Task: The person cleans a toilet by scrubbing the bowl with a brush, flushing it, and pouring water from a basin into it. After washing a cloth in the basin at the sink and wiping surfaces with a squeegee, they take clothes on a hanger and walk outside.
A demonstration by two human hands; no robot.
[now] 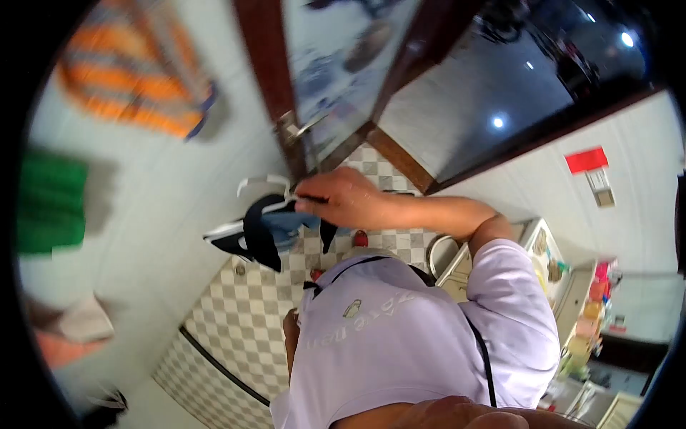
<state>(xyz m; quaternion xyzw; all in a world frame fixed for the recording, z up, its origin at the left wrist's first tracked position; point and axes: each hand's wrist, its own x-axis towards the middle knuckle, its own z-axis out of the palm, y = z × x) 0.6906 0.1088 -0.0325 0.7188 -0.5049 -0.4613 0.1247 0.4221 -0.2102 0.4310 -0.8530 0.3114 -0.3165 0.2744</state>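
My right hand (341, 199) reaches across in front of me, fingers closed on the upper edge of a bundle of black, blue and white cloth (268, 232). The bundle hangs close to the white wall, and its exact kind is unclear. A white loop (263, 184) sticks up from its top, beside my fingertips. Low at my left side, my left hand (291, 327) shows only in part past the lavender shirt, and its fingers are hard to make out.
A glazed door with a handle (293, 132) stands ahead, beside a dark doorway. An orange striped item (132, 68) and a green cloth (51, 204) hang on the left wall. A cabinet (457, 275) and a round bin (443, 252) stand right, above checkered floor (236, 314).
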